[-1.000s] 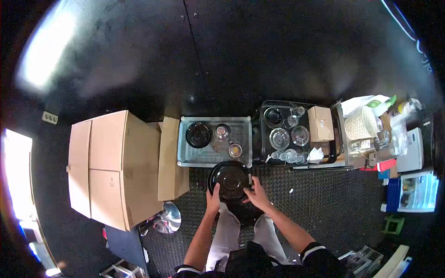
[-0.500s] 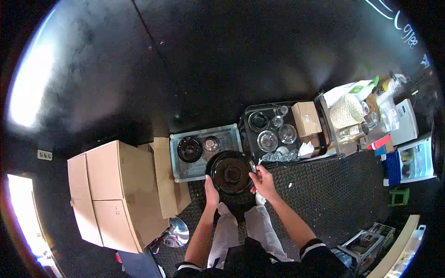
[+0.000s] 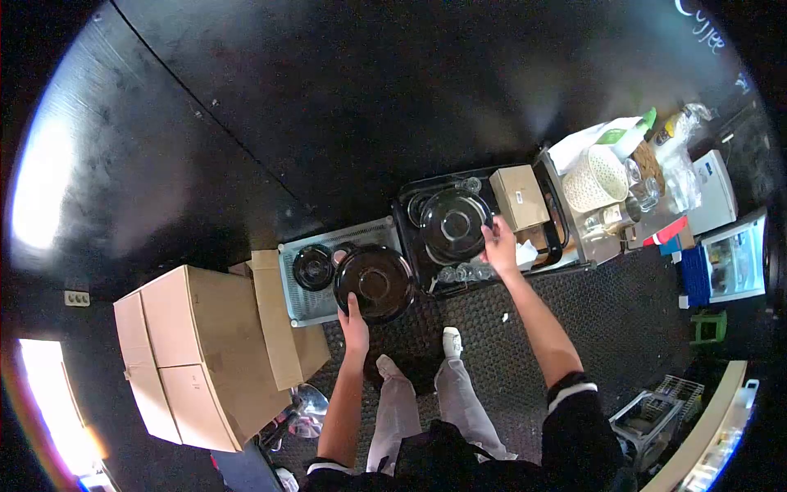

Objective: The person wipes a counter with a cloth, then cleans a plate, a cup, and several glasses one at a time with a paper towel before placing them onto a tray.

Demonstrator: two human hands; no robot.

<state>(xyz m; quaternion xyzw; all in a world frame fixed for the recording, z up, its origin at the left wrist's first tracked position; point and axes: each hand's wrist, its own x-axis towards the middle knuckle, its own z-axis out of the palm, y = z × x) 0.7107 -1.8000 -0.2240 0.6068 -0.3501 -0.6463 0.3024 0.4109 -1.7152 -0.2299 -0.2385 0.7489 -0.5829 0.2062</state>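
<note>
A carton point(image 3: 193, 361) stands at our left, a black tray point(image 3: 410, 256) at right, a crate point(image 3: 328, 303) between. We hold a first plate point(image 3: 375, 284) over the crate's near edge, rim in the grip of our left hand point(image 3: 354, 331), and a second plate point(image 3: 456, 225) over the tray, gripped by our right hand point(image 3: 502, 250). Glasses point(image 3: 466, 273) sit beside it.

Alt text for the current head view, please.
A person's left hand holds a round dark plate, partly hiding a grey crate; the right hand holds another dark plate, partly hiding a black tray of glassware. A large cardboard box stands at left, a white basket at right.
</note>
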